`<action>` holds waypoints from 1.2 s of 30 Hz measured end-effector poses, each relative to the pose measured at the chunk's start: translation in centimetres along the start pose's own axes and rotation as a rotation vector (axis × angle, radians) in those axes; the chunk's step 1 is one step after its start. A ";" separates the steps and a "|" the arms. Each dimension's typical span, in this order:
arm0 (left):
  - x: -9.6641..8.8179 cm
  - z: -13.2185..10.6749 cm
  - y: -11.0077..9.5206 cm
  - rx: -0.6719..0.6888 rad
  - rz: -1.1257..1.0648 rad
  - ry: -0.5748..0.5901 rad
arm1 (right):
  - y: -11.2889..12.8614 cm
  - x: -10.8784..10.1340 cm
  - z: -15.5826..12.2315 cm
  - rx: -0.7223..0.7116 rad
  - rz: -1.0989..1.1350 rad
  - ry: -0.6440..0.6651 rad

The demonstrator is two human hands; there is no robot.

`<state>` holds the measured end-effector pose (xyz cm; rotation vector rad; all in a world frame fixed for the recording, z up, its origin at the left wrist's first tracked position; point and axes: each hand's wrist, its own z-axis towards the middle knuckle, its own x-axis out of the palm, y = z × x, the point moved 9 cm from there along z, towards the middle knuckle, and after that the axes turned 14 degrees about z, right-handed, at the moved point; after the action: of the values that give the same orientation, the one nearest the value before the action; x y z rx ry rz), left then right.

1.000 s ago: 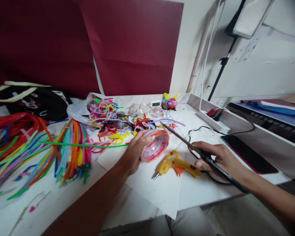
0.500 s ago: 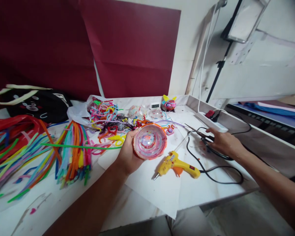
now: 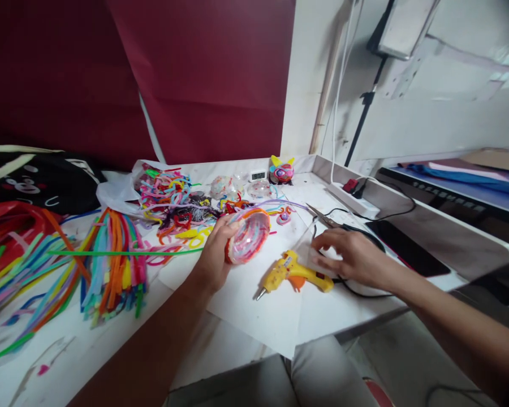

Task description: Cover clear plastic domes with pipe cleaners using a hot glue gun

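Observation:
My left hand is closed on a small clear bowl with pink, orange and purple pipe cleaners around it. The bowl tilts to the right, its inside partly showing. My right hand hovers over the table, fingers apart and holding nothing. Below and left of it, a yellow glue gun lies on white paper, nozzle toward the lower left. Scissors lie just beyond my right hand, their handles partly hidden.
Bundled pipe cleaners lie at left, near a bag of colourful scraps. Behind are a small clock and a colourful round figure. A power strip and a phone lie along the right side.
My right hand has let go of the scissors and moved left and nearer, toward the glue gun. The bowl has turned from facing me to a sideways tilt. The view has shifted right.

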<state>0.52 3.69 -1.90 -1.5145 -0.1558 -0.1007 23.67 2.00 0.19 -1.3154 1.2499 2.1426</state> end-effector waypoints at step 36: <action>0.7 -2.7 -4.6 0.674 0.676 -0.104 | 2.0 5.2 5.7 0.248 1.757 0.021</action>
<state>0.57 0.78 2.66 -0.8334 0.2287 0.5251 16.57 4.72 -2.13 0.2515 3.1801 2.4520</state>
